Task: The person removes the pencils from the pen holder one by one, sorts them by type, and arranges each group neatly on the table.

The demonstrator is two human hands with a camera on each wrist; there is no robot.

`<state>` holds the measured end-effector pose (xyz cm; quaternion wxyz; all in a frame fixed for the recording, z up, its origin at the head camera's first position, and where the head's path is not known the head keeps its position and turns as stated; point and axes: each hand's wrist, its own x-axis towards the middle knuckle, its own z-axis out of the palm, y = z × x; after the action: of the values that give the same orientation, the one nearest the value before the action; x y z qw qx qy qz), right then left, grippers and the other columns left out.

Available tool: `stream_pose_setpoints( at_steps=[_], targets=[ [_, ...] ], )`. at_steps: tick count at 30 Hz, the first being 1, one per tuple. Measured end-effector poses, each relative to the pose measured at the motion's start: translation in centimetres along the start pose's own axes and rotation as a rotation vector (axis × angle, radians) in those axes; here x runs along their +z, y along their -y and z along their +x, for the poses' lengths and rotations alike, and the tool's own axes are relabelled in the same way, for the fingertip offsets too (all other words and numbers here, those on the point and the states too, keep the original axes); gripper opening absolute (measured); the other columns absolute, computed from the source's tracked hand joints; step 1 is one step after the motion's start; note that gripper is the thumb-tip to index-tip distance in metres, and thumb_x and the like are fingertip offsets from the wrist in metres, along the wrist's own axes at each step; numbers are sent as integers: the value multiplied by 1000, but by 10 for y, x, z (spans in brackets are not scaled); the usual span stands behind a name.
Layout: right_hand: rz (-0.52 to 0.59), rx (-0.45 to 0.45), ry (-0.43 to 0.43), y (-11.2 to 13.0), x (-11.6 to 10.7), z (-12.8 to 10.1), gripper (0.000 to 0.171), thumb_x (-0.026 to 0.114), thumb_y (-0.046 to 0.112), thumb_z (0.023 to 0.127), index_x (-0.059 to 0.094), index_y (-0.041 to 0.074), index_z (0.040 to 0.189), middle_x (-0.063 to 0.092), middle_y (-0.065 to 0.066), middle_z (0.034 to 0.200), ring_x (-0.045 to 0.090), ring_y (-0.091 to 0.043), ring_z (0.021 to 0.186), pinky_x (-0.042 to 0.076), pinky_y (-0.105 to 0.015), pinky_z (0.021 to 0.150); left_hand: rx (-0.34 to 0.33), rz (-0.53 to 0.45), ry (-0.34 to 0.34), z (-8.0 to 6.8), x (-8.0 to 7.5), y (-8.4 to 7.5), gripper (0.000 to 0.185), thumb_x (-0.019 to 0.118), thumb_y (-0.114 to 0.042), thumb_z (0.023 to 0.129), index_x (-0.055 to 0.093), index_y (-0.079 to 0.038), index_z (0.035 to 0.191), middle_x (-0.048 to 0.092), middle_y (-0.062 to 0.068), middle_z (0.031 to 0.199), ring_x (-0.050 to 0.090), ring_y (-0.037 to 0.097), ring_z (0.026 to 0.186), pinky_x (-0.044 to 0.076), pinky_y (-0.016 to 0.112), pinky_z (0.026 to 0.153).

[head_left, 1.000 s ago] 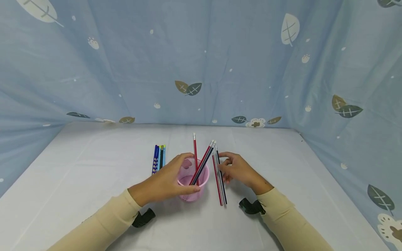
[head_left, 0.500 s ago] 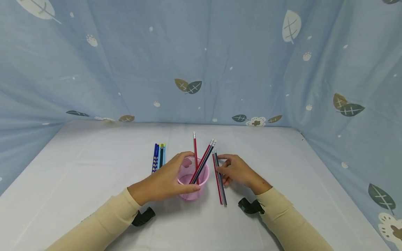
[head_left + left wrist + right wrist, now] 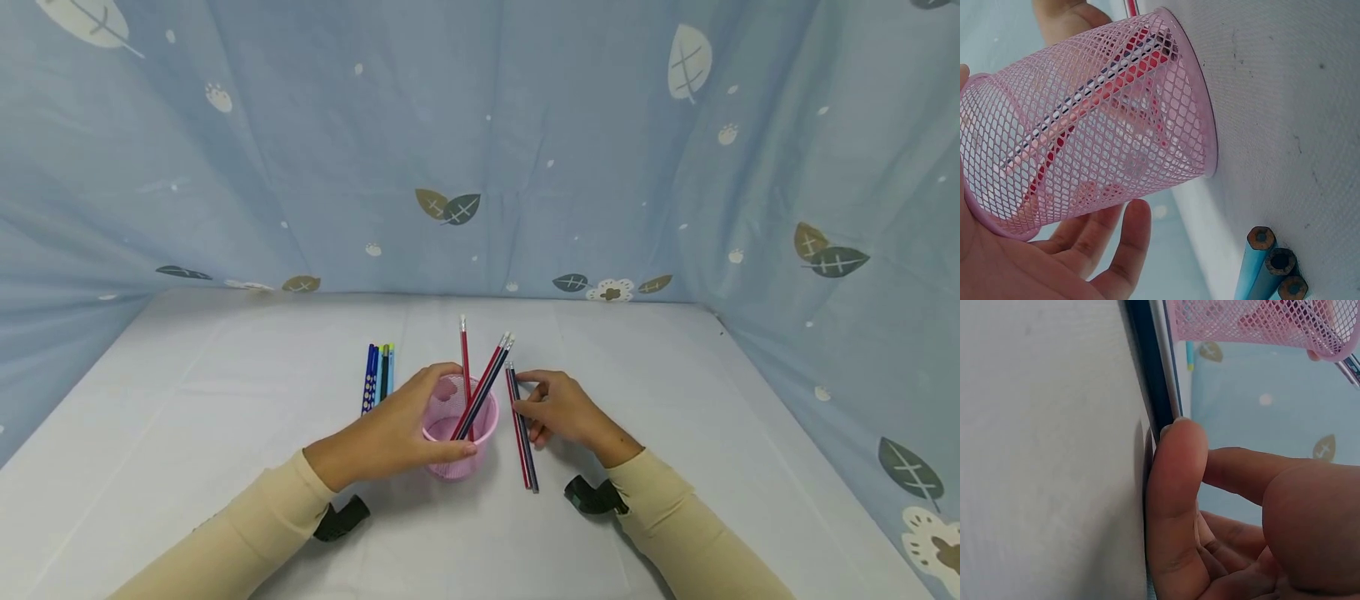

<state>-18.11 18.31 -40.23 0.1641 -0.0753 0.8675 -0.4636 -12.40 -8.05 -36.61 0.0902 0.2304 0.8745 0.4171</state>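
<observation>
Under right wrist: fingertip [image 3: 1175, 434] against pencils [image 3: 1150, 369]
</observation>
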Motion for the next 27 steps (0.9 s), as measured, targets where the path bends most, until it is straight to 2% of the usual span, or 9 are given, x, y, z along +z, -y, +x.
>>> stream_pose_setpoints(
  at_steps=[10,13,18,27],
  targets=[
    [-26,-9,-17,4,1,-2,57,70,14,93,49,7,145,68,-9,86,64,-18,48,57,-35,50,0,4,1,0,0,0,95,82,-55,76,30,-27,150,52,6,138,54,22,126,52,47,100],
    [-65,-47,-50,7,1,-3,53,70,16,93,52,8,143,67,-8,87,63,-18,48,56,-34,49,-1,1,4,0,0,0,95,82,-55,76,29,-25,151,52,6,138,54,22,126,52,46,100],
    [-115,-137,-140,17,0,-8,38,67,20,95,62,12,132,66,-8,90,61,-20,49,52,-33,48,-2,-6,-4,-1,-1,-1,94,82,-53,77,30,-25,150,52,5,138,54,22,127,50,47,102],
    [9,-255,-177,34,0,-23,23,61,18,99,69,10,118,64,-13,94,63,-37,59,51,-32,48,4,-19,4,-1,-1,-1,94,82,-54,76,30,-26,150,52,7,138,53,23,127,49,47,102]
  ],
)
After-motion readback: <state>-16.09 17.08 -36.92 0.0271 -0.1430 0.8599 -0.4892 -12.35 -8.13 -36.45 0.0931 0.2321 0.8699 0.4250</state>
